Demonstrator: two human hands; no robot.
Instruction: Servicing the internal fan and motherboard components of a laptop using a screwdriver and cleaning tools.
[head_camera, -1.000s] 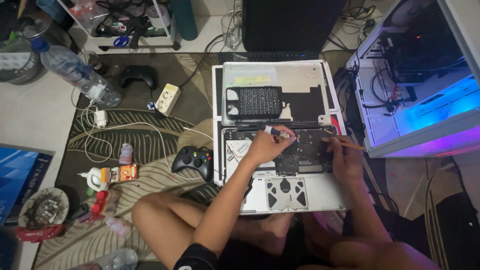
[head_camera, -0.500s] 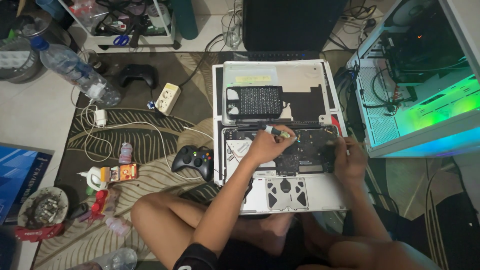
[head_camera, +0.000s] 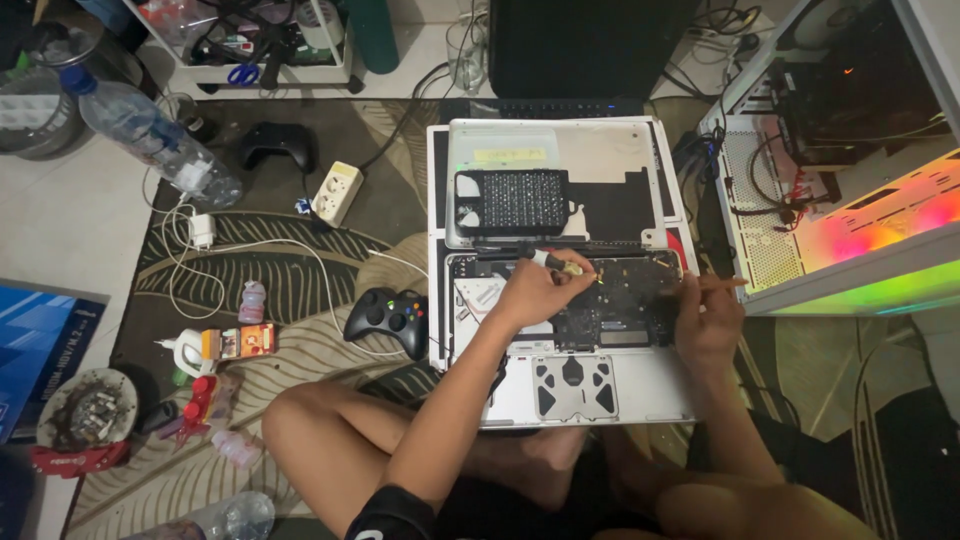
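Observation:
An opened silver laptop (head_camera: 640, 385) lies bottom-up on the floor in front of my crossed legs, its dark circuit board (head_camera: 620, 295) exposed. My left hand (head_camera: 535, 290) grips a small screwdriver (head_camera: 556, 263) with its tip down on the board near the hinge. My right hand (head_camera: 706, 318) rests at the laptop's right edge and holds a thin stick-like tool (head_camera: 722, 284) pointing right. The removed bottom cover (head_camera: 560, 150) lies behind the laptop with a black rectangular mesh part (head_camera: 512, 200) on it.
A lit computer case (head_camera: 850, 180) stands open at the right. Left of the laptop lie a black game controller (head_camera: 385, 317), a second controller (head_camera: 275, 145), a white power strip (head_camera: 336, 192), cables, a plastic bottle (head_camera: 150, 135) and small bottles on a leaf-patterned rug.
My right hand has shifted slightly along the laptop's right edge. The left hand stays with the screwdriver on the board. The case lighting went from blue-purple to green, then to yellow, pink and green.

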